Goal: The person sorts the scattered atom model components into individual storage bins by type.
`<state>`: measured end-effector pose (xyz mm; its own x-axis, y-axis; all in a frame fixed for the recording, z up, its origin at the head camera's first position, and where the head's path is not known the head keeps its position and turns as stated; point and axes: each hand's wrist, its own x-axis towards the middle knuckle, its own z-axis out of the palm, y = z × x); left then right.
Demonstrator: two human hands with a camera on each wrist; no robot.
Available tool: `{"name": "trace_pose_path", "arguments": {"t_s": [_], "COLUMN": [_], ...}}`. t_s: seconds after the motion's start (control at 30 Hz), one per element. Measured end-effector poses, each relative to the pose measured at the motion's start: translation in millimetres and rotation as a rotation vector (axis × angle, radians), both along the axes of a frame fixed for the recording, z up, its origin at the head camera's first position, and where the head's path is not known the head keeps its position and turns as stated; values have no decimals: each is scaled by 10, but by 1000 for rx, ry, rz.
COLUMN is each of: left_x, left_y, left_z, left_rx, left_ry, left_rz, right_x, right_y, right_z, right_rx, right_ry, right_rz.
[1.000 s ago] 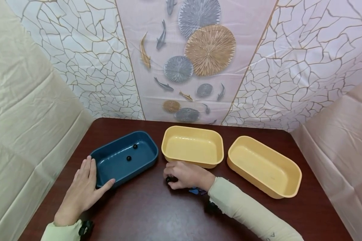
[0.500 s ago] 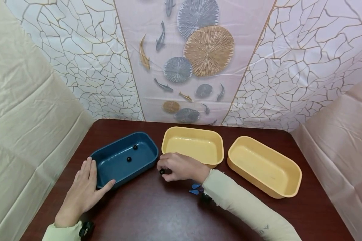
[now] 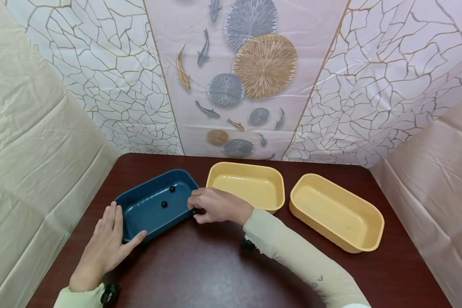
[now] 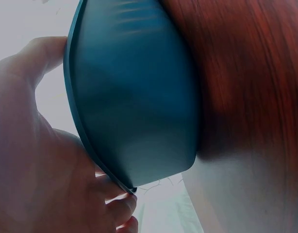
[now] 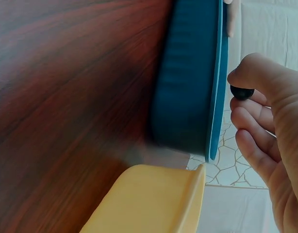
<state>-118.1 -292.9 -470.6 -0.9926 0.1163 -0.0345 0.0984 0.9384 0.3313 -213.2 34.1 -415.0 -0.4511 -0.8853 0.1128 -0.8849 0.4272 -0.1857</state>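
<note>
Blue tray (image 3: 148,218) holds two balls (image 3: 164,204), right hand (image 3: 218,205) one.

Tabletop (image 3: 192,269) lies free across the lower centre. Left of centre, the blue tray (image 3: 146,216) is open from above, its left end blocked by the left hand (image 3: 103,244); the right hand (image 3: 218,206) and middle yellow tray (image 3: 250,186) crowd its right end.

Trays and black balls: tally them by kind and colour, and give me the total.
Blue tray: 1
Yellow trays: 2
Black balls: 3 (2 in the blue tray, 1 held by the right hand)
Total: 6
</note>
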Motion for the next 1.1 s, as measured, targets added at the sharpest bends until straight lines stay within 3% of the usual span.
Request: {"name": "trace_pose_path", "arguments": {"t_s": [0.37,0.67,1.1], "left_x": [0,-3,13], "left_y": [-9,0,16], "left_z": [-3,-17,11], "left_rx": [3,0,-11], "left_ry": [-4,7,11], "left_rz": [4,4,9], "right_x": [-236,-387,-556], "right_y": [-223,-413,-680], "right_z": [-4,-112,-275], "right_rx": [-28,-19,50], "right_ry": [-60,-101,-82], "right_rz": [-38,-80,-177]}}
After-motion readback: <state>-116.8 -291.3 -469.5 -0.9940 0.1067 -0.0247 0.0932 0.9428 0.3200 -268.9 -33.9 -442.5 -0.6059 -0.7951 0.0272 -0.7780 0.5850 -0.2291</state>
